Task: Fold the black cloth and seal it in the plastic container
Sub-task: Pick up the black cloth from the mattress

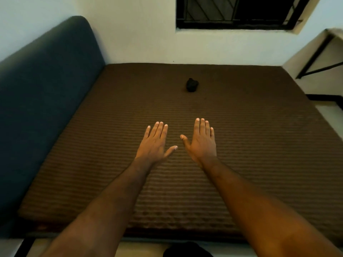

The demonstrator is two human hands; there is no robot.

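Observation:
A small crumpled black cloth (192, 85) lies bunched up on the brown ribbed mattress (259, 136), toward the far side near the wall. My left hand (155, 143) and my right hand (201, 140) are stretched out side by side over the middle of the mattress, palms down, fingers straight and apart, holding nothing. Both hands are well short of the cloth. No plastic container is in view.
A dark blue headboard (42, 93) runs along the left side. A white wall with a barred window (239, 12) stands behind the mattress. A table with a black frame (319, 52) is at the right. Something dark (187, 250) shows at the bottom edge.

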